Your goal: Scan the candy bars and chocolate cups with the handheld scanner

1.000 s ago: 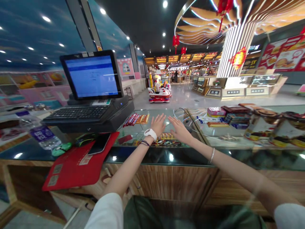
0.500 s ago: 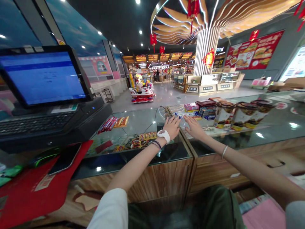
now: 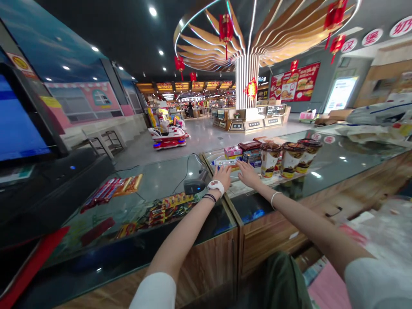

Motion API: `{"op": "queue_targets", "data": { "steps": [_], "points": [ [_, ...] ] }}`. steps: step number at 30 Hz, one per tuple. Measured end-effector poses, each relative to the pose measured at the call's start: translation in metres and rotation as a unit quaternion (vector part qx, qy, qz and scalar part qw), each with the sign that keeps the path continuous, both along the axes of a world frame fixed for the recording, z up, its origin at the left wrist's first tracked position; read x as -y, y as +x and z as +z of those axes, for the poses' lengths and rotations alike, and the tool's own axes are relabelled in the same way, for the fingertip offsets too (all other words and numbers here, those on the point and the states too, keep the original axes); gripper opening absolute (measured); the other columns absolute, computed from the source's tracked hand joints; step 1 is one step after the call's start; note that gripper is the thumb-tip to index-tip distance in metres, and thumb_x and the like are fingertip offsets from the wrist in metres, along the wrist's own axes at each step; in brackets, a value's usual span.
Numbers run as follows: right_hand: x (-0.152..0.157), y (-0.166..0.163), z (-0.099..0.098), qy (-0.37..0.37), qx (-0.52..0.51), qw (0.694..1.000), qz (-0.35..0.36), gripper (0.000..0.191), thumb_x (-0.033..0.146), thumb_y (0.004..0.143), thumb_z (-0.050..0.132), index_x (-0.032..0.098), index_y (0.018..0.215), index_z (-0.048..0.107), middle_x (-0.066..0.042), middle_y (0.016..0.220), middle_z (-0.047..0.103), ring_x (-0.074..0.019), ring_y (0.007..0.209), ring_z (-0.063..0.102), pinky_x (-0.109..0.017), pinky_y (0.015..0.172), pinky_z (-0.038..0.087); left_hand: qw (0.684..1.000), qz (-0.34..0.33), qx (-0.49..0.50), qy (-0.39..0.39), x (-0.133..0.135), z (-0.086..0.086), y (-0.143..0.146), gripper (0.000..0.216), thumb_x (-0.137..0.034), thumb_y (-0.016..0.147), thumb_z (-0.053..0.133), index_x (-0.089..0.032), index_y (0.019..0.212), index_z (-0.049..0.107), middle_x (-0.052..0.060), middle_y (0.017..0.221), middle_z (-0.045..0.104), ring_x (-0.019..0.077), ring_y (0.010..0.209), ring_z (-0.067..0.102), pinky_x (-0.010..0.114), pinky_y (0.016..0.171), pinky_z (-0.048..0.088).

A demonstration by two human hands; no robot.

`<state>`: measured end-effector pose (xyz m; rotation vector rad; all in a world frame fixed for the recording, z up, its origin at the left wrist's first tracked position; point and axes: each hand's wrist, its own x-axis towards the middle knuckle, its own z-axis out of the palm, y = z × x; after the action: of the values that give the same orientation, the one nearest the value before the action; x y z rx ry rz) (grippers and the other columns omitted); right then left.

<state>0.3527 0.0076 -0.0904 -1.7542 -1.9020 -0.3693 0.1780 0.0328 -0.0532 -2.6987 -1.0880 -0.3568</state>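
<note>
The left hand (image 3: 222,175) is palm down with fingers loosely spread, holding nothing, over the wooden seam that divides the glass surface (image 3: 161,177). The right hand (image 3: 248,172), just beside it, is also spread and bare; whether either presses on the glass I cannot tell.

Just beyond the fingertips, toward the far edge, lies a blue-and-white pack (image 3: 228,162); contact with it is unclear. Behind it sit a pink box (image 3: 233,151) and stacked brown packs (image 3: 250,145), with three lidded cups (image 3: 291,160) standing upright to their right. Left of the seam is a black scanner (image 3: 193,186); farther toward the left end lie red-wrapped bars (image 3: 102,191).

As for progress, this looks like a reach with no grasp made: these goods rest on the surface, unheld. Whether any were arranged already cannot be told.
</note>
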Motion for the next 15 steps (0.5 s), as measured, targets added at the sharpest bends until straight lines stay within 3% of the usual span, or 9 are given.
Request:
{"op": "queue_targets", "data": {
  "steps": [15],
  "points": [
    [-0.029, 0.012, -0.001, -0.071, -0.029, 0.997, -0.021, 0.063, 0.020, 0.089, 0.047, 0.011, 0.150, 0.037, -0.015, 0.157, 0.037, -0.0278, 0.147, 0.031, -0.051, 0.118, 0.025, 0.998, 0.028, 0.031, -0.040, -0.035, -0.015, 0.017, 0.056, -0.024, 0.094, 0.038, -0.019, 0.150, 0.038, 0.009, 0.159, 0.036, 0.0283, 0.147, 0.029, 0.054, 0.123, 0.018]
  ]
}}
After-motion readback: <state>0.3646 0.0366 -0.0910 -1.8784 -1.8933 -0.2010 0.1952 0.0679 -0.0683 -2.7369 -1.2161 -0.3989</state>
